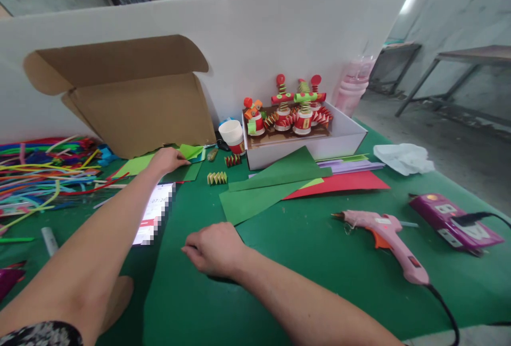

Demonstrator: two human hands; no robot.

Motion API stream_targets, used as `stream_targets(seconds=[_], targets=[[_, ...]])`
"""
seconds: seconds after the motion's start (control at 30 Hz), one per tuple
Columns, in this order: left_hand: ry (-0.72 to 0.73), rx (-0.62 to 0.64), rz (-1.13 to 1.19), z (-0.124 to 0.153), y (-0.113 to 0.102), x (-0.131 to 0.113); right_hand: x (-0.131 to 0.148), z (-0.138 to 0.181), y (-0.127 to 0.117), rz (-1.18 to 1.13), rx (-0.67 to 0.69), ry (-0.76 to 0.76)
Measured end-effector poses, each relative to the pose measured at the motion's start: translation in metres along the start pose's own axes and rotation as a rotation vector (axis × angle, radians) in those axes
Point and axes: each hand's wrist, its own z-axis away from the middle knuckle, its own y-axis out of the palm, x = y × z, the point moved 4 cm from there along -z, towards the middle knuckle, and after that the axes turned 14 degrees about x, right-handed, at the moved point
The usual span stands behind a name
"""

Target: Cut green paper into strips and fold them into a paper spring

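Observation:
My left hand (170, 160) reaches to the back left of the green table, its fingers pinched together at the edge of some green paper (190, 151). More light and dark green sheets lie around and under it. My right hand (217, 250) rests on the table nearer to me, loosely curled, with nothing visible in it. Two small accordion-folded paper strips lie between the hands and the box: a yellow one (217, 178) and a dark red one (232, 160). White paper cups (231, 132) stand just behind them.
A white box (303, 146) holds several paper-cup figures with folded arms. In front lie dark green sheets (275, 173) and red paper (339, 183). A pink glue gun (383, 229) and purple power strip (451, 221) lie right. Pipe cleaners (43, 170) and a lit phone (154, 215) are left.

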Motion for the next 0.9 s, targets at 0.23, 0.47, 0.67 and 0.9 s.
stream_targets(seconds=[0.23, 0.47, 0.67, 0.9], targets=[[-0.029, -0.028, -0.029, 0.001, 0.002, -0.008, 0.000, 0.000, 0.000, -0.002, -0.010, -0.006], [-0.053, -0.072, -0.022, 0.003, 0.001, -0.007, 0.001, 0.000, 0.000, 0.002, -0.008, -0.001], [-0.030, -0.099, -0.022, 0.007, 0.001, -0.011, 0.000, -0.001, 0.001, 0.000, -0.005, -0.005], [0.086, -0.114, -0.037, 0.005, 0.008, -0.026, 0.000, -0.001, 0.000, -0.007, -0.002, 0.000]])
